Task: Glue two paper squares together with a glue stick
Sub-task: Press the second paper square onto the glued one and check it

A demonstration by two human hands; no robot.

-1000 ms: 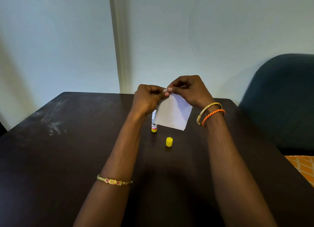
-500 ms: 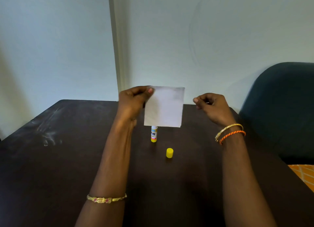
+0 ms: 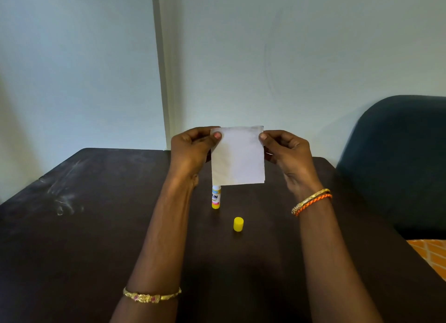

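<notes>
I saw the paper (image 3: 237,156) held upright above the table (image 3: 96,226), left hand (image 3: 193,151) and right hand (image 3: 287,151) pinching its top corners; probably both squares, already joined. Behind it stood the glue (image 3: 216,197), uncapped; cap (image 3: 238,224) nearer me. Pressing the edges seemed next.

Glue stick (image 3: 216,197) upright on worktop (image 3: 72,226), behind and below held paper squares (image 3: 237,156); cap (image 3: 238,224) at its 4 o'clock, apart.

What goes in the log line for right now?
left hand: pinching white paper square | right hand: pinching it too | glue stick: standing uncapped | yellow cap: on dark table
</notes>
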